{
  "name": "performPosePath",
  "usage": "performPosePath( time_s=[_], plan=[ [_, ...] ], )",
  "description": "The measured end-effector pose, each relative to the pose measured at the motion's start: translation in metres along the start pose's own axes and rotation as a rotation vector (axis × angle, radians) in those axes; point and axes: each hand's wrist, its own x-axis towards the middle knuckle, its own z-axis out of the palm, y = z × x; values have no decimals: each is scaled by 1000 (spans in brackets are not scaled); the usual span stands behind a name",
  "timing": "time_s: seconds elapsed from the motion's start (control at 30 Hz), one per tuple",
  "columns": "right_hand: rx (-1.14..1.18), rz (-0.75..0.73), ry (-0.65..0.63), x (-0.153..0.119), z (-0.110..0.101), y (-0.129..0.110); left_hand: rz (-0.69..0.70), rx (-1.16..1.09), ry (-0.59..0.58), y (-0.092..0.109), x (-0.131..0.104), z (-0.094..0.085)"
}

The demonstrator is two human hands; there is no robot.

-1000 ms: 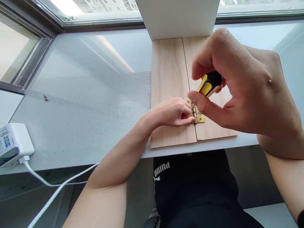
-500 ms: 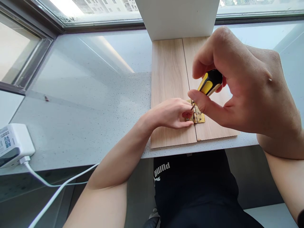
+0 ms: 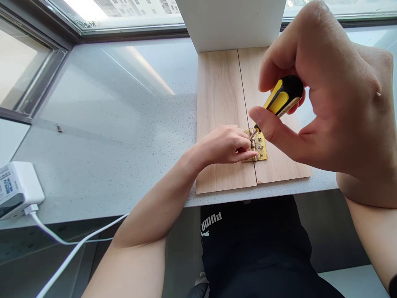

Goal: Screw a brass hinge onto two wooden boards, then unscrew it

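One screwdriver [image 3: 281, 100], pinched in my right hand [image 3: 333, 91], slants down-left toward the hinge [image 3: 263, 150] under my left hand [image 3: 228, 145], whose hold is hidden.

Looks like a home; can't tell which room. Speckled stone-look counter [image 3: 124, 145] runs up to dark-framed windows [image 3: 133, 25] meeting in a corner, buildings [image 3: 136, 6] outside. White power adapter [image 3: 29, 182] on it, white cable [image 3: 74, 250] below the edge. Black Puma clothes [image 3: 248, 248] on the person.

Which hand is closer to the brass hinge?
Left. The left hand covers part of the brass hinge; the right hand is raised above and to its right, holding a screwdriver.
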Motion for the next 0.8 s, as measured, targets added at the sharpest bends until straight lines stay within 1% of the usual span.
performPosePath(
  time_s=[0.13,0.23,0.27,0.3,0.37,0.47,0.53,0.6,0.7,0.8],
  plan=[
    [-41,25,-15,1,-3,-3,-6,86,89,1,-1,-7],
    [-18,42,34,-1,-4,2,-69,111,197,-7,1,-18],
    [-3,35,49,-1,-4,6,-100,125,244,-11,1,-22],
    [4,-8,58,-1,-3,10,-133,142,302,-17,2,-26],
    [7,-55,43,-1,-2,17,-194,164,396,-31,1,-32],
    [-20,-89,71,-1,-2,21,-248,155,481,-51,-2,-36],
    [-16,-88,68,-1,-1,20,-267,162,525,-59,-4,-36],
    [32,-65,95,-1,1,17,-295,180,557,-62,-5,-35],
    [105,-72,128,2,7,17,-333,196,592,-59,-5,-33],
    [97,-117,42,6,15,25,-348,184,614,-56,-5,-32]
  ],
)
